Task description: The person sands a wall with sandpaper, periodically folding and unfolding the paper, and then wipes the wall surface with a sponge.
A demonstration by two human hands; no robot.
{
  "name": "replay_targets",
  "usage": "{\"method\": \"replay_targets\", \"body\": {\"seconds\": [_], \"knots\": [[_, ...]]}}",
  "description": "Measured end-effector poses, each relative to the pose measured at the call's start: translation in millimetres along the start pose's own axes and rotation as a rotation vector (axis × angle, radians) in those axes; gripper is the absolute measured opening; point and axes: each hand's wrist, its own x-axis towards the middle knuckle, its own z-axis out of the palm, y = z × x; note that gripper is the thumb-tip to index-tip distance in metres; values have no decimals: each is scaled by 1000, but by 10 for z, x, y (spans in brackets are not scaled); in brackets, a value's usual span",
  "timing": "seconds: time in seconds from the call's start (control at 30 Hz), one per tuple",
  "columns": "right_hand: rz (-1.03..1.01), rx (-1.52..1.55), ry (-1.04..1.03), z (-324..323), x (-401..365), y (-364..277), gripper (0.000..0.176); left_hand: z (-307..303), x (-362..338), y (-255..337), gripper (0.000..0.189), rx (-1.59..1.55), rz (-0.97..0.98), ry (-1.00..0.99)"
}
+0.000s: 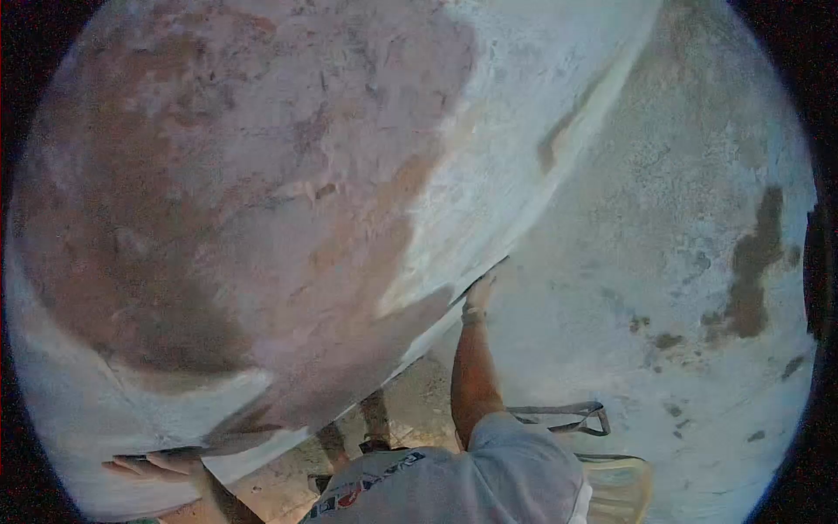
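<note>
A long, thin straight bar [417, 348] runs slantwise close against the patchy plastered surface [288, 175]. My right hand [478, 293] is closed at its upper right end, where a dark tip sticks out past the fingers. At the lower left, my left hand [153, 467] lies along a dark edge that looks like the other end of the bar. Its fingers point left beneath that edge, and part of the grip is hidden. The plaster is brownish-pink over much of its area, with whitish bands around it.
Grey ground [655, 210] with dark brown stains [755, 271] lies to the right. A yellowish plastic container [618, 489] stands near my side, and a dark metal handle [567, 417] shows beside it. My legs [375, 419] show below the bar.
</note>
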Motion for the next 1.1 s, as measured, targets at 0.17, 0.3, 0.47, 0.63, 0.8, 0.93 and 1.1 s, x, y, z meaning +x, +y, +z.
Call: {"method": "replay_targets", "body": {"seconds": [0.17, 0.3, 0.47, 0.63, 0.8, 0.93, 1.1], "knots": [[206, 568, -43, -275, -681, -2179, 62, -58, 162, 163, 60, -45, -1, 1], [-753, 49, 54, -479, -145, -4555, 70, -25, 121, 40, 58, -100, 76, 17], [-1121, 34, 66, -678, 307, -6079, 63, -70, 160, 151, 58, -60, 61, 10], [-646, 104, 0, -522, 22, -4691, 70, 55, 218, 305, 55, -80, 28, 120], [-157, 137, -51, -79, -1112, -1697, 72, -18, 124, 131, 59, -80, 31, 45], [77, 534, -36, -13, -1354, -1466, 70, -38, 152, 168, 60, -125, 12, 28], [-552, 44, -146, -496, -736, -3912, 77, -33, 157, 191, 60, -84, -17, 44]]}}
